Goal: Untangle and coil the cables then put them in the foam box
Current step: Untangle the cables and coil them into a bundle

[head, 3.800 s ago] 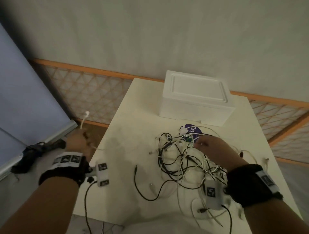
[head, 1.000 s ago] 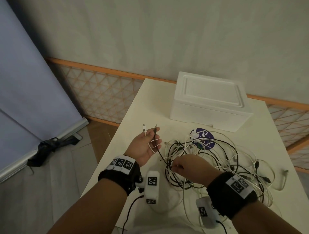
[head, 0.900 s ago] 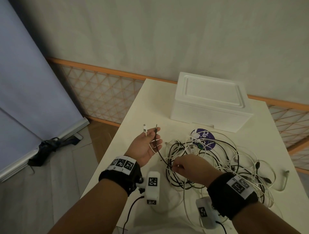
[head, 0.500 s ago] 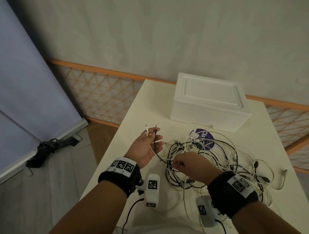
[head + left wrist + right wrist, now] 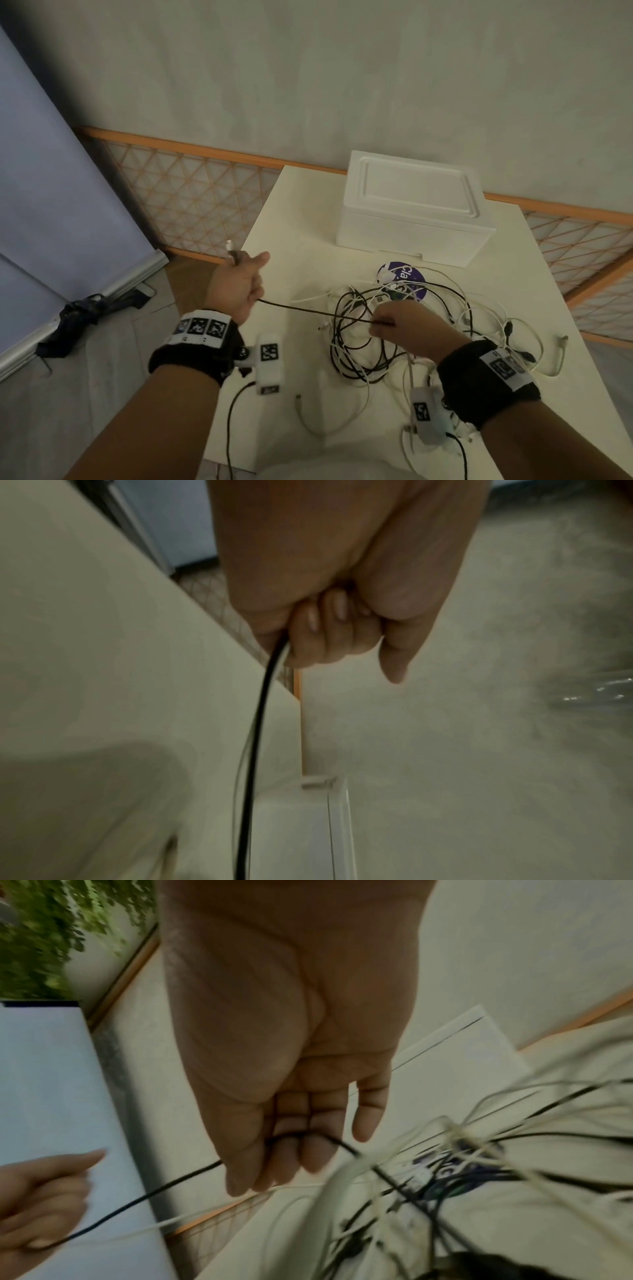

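Black cable (image 5: 318, 311) ran taut from the fisted left hand (image 5: 236, 286) at 9 o'clock to the pinching right hand (image 5: 400, 325), nearer the tangle (image 5: 404, 329) at 3 o'clock.

Bare forearms — black wristbands (image 5: 195, 356) with checkered marker tags, white camera modules (image 5: 269, 363) trailing black leads.

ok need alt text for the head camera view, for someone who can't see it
Seen from above, a person's left hand and right hand pull a black cable taut between them, over a tangle of black and white cables on a white table. A closed white foam box sits at the table's far side.
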A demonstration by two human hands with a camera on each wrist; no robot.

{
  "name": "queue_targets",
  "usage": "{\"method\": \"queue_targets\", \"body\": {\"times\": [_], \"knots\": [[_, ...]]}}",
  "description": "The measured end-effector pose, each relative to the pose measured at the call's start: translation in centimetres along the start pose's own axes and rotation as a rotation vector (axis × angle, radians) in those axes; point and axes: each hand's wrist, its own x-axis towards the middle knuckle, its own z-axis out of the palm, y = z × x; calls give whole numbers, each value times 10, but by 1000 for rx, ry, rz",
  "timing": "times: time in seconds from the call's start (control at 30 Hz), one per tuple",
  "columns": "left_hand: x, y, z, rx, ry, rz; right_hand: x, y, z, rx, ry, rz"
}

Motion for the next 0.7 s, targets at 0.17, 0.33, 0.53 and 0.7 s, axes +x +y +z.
{"method": "queue_targets", "body": {"times": [0.17,0.33,0.53,0.7], "knots": [[-2,6,-9,443,60,89,-4,16,-4,-90,-81,41],[-41,-21,50,1054,-436,235,-1,-17,-11,-22,93,-59],[-53,-26,81,1059,-652,107,-9,-18,-17,85,223,-59],[-53,-4,93,1048,-626,-11,-21,2,-15,116,288,-59]]}}
